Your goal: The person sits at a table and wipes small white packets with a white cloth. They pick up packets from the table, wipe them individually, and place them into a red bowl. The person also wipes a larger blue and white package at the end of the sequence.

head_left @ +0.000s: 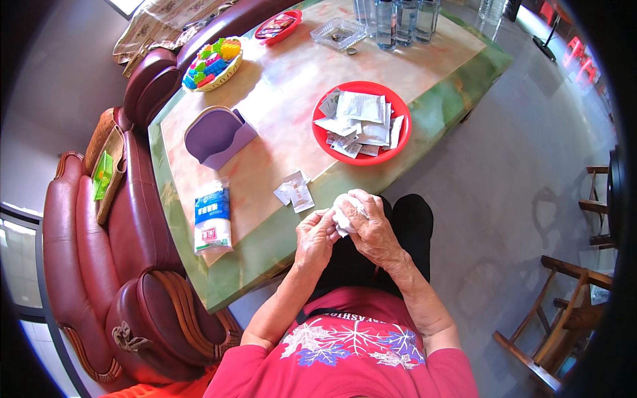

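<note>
Both my hands meet just off the table's near edge, above my lap. My left hand (pixel 314 233) and my right hand (pixel 369 225) are closed together on a small white paper packet (pixel 342 213), crumpled between the fingers. Two more small white sachets (pixel 294 192) lie on the table a little beyond my hands. Farther out stands a red round plate (pixel 400 134) piled with several white and grey sachets.
A white and blue bag (pixel 212 221) lies near the table's left edge (pixel 252 255). A purple holder (pixel 215 136), a bowl of coloured blocks (pixel 213 63), a glass ashtray (pixel 338 33) and water bottles (pixel 396 20) stand farther back. A red leather sofa (pixel 99 245) is left, wooden chairs (pixel 564 318) right.
</note>
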`<state>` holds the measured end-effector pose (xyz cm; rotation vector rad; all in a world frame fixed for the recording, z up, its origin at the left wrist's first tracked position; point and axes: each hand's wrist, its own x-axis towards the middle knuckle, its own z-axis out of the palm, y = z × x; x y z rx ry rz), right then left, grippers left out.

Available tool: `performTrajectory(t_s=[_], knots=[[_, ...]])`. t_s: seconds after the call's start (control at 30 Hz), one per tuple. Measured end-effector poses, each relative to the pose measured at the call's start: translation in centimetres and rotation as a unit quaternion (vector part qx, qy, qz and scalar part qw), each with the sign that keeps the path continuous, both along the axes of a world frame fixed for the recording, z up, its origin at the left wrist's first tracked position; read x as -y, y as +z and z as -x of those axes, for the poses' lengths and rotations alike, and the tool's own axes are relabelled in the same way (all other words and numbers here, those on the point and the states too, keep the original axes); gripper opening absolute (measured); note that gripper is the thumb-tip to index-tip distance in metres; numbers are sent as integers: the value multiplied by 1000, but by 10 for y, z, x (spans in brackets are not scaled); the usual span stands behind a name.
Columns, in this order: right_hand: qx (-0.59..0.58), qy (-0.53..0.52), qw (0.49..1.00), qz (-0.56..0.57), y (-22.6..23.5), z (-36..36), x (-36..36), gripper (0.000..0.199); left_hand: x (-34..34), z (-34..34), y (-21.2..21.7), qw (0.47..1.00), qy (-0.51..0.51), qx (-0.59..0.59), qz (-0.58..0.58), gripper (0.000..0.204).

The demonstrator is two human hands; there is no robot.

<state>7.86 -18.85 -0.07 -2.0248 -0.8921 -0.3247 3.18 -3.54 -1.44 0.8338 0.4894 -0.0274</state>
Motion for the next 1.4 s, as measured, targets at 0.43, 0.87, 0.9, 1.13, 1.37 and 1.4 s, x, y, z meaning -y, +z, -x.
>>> performTrajectory(t_s=[0.43, 0.87, 0.9, 1.13, 1.37, 1.4], knots=[[-11, 9, 1000, 1, 5, 10, -13, 49, 3, -1, 4, 999, 23, 19, -13, 11], [4, -16, 1000, 21, 18, 8, 1, 49, 5, -2, 16, 997, -21, -21, -72, 8], [-3, -13, 999, 33, 16, 9, 0, 49, 4, -1, 15, 996, -31, -15, -84, 8], [-62, -134, 987, 68, 12, -9, 7, 41, 13, -3, 32, 994, -21, -24, -109, 12], [-11, -55, 998, 24, 5, 17, -12, 55, 5, -6, 13, 999, 4, -24, -41, 11], [-1, -55, 998, 26, 4, 19, -13, 55, 5, -7, 14, 999, 13, -27, -39, 12]])
